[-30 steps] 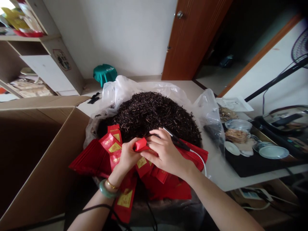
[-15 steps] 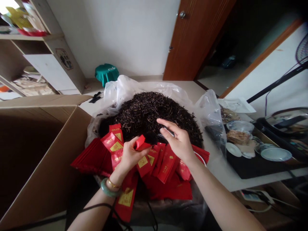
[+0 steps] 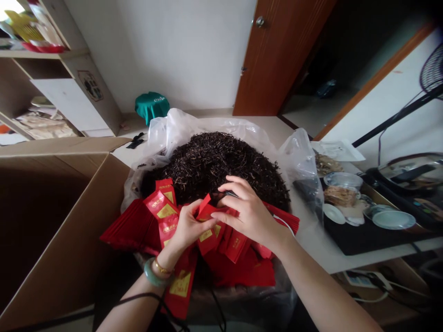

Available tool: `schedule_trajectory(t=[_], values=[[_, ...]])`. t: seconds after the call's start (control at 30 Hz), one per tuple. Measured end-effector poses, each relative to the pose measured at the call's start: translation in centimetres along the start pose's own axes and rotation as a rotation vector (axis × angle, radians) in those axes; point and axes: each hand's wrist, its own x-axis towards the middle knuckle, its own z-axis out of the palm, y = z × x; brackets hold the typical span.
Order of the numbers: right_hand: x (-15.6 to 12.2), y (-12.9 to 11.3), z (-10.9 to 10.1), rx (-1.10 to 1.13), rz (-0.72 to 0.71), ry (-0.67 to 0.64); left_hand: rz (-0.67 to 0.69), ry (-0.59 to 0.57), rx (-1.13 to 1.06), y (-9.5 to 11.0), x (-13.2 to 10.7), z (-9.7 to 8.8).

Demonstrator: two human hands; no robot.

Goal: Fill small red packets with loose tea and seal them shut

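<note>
A big mound of dark loose tea leaves (image 3: 214,161) fills a clear plastic bag (image 3: 173,127) in front of me. Several small red packets with gold labels (image 3: 161,207) lie fanned along its near edge. My left hand (image 3: 188,226), with a green bangle at the wrist, pinches one red packet (image 3: 205,210) by its open top. My right hand (image 3: 247,210) has its fingers curled against that same packet's mouth, over a dark tool with a white cord (image 3: 287,225) that is mostly hidden beneath it.
An open cardboard box (image 3: 65,221) stands at my left. To the right, a dark tray (image 3: 367,230) carries bowls and dishes. A fan stand (image 3: 398,113), a wooden door (image 3: 277,50), a green stool (image 3: 151,105) and shelves (image 3: 51,83) lie beyond.
My right hand lifted off the packet and reached toward the tea mound, then came back down with fingers curled at the packet's mouth. My left hand kept its hold on the packet.
</note>
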Motion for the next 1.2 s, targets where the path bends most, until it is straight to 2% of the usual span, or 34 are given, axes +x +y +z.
schedule_trajectory(t=[0.17,0.37,0.47,0.6,0.73,0.83,0.93,1.07,1.13,1.2], values=[[0.1,0.2,-0.7,0.077,-0.002,-0.098,-0.015,-0.081,-0.054,0.2,-0.5,0.3],[0.1,0.3,-1.6,0.222,0.057,-0.007,-0.124,-0.075,-0.215,0.9,-0.3,0.0],[-0.1,0.7,-1.3,0.224,0.066,-0.095,-0.163,-0.104,-0.253,1.1,-0.4,0.0],[-0.2,1.1,-0.7,0.229,0.090,-0.231,-0.143,-0.119,-0.210,1.3,-0.6,0.2],[-0.2,1.0,-0.6,0.237,0.124,-0.304,-0.120,-0.139,-0.169,1.5,-0.6,0.3],[-0.1,0.8,-0.7,0.227,0.105,-0.243,-0.095,-0.135,-0.184,1.3,-0.6,0.4],[-0.1,0.6,-0.6,0.254,0.132,-0.082,-0.086,-0.085,-0.197,1.0,-0.8,0.6],[0.0,0.4,0.0,0.391,0.321,0.082,-0.064,-0.015,-0.217,0.6,-1.1,0.8],[0.0,0.4,0.2,0.453,0.424,0.103,-0.041,-0.009,-0.201,0.6,-1.2,0.7],[0.1,0.4,0.3,0.484,0.464,0.086,-0.017,-0.039,-0.177,0.7,-1.2,0.4]])
